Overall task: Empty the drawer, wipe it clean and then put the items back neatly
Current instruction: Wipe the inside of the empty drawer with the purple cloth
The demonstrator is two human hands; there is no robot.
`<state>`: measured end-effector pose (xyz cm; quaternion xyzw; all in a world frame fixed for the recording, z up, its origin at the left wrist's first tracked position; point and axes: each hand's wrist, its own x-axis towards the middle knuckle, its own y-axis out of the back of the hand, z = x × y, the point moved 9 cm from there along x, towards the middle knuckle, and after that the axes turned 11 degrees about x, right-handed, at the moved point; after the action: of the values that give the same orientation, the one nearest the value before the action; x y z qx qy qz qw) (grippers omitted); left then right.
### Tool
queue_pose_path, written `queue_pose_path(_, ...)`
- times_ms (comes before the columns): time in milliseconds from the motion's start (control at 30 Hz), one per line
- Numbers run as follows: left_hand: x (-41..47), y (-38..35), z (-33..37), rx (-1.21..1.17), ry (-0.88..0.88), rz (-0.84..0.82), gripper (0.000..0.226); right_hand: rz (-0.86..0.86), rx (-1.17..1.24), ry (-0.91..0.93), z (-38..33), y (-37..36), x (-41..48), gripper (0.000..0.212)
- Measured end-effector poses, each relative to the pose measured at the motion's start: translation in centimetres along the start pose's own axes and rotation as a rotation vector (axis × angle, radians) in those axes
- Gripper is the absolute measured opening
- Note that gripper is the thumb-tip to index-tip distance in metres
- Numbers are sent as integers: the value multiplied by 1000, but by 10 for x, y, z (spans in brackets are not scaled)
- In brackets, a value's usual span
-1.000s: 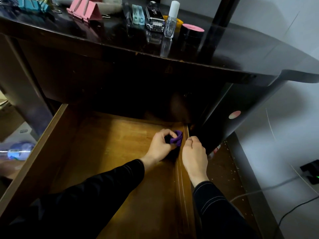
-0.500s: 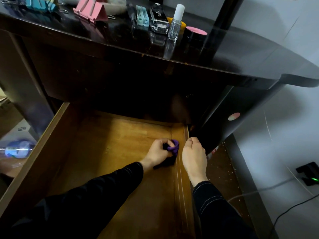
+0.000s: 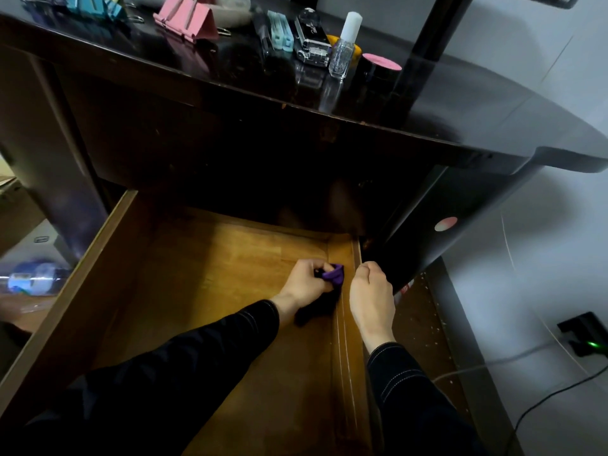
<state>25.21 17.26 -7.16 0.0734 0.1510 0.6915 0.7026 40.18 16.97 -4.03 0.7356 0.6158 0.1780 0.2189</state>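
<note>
- Head view: the left hand (image 3: 304, 284) has its fingers bunched round a purple cloth (image 3: 334, 274) and presses it to the floor of the drawer (image 3: 85, 307), close against the right wall.
- Compared with a second ago, the cloth sits a little further from the back right corner, nearer the person. It has barely moved in the last half second.
- The right hand (image 3: 371, 297) has stayed where it was. Its fingers are curled over the top edge of the drawer's right wall, just beside the cloth.
- The drawer is pulled out as before, and the visible wooden floor holds only the cloth and the left hand.
- On the dark desk (image 3: 460, 103) above, the things lie in the same row as before: blue clips (image 3: 95, 4), a pink clip (image 3: 187, 18), pale green clips (image 3: 281, 31), a silver and black object (image 3: 312, 41), a clear bottle with a white cap (image 3: 343, 51) and a black roll with a pink top (image 3: 378, 70).
- At the right, a black plug block (image 3: 582, 337) on the floor shows a green light.
</note>
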Motion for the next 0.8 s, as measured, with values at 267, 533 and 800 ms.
queue_pose_path(267,-8,1,9,-6,-85,58,16,3,-5,2,1,0,1,33)
queue_pose_path(533,-5,11,26,-61,-138,91,15,15,67,-34,6,1,2,36)
queue_pose_path(800,-15,-6,-4,-25,-70,-16,16,-65,96,-126,15,-1,-10,53)
